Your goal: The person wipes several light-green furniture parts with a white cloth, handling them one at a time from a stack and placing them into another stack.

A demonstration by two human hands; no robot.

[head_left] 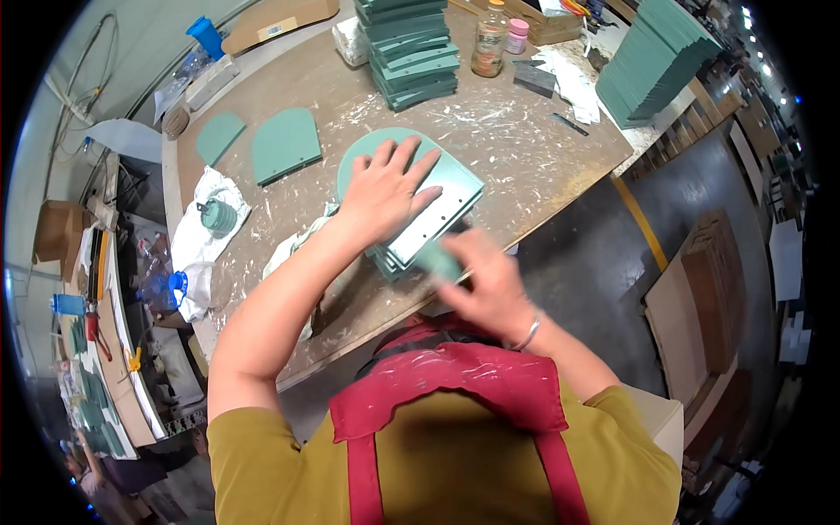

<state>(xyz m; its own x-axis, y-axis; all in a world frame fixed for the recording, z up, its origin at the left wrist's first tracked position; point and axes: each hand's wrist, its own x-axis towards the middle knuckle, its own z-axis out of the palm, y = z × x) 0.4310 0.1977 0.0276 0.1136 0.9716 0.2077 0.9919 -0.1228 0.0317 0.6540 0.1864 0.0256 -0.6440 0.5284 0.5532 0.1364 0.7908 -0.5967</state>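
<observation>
A small stack of green, round-ended panels [459,175] lies near the front edge of the worktable. The top panel has a row of small dark holes along its straight edge. My left hand [385,188] rests flat on it with the fingers spread. My right hand [492,284], smeared by motion, is closed on a small green thing [439,260] at the near edge of the stack. Its exact kind is too blurred to make out. Two loose green panels, one rounded [287,144] and one smaller [220,137], lie to the left.
On the paint-marked worktable [542,157] stand a tall panel stack [409,52], a bottle [489,39] and a pink jar [517,37]. Another green stack [652,66] is at far right. A green lidded container [218,216] sits on white cloth at left. Cardboard [709,289] leans at right.
</observation>
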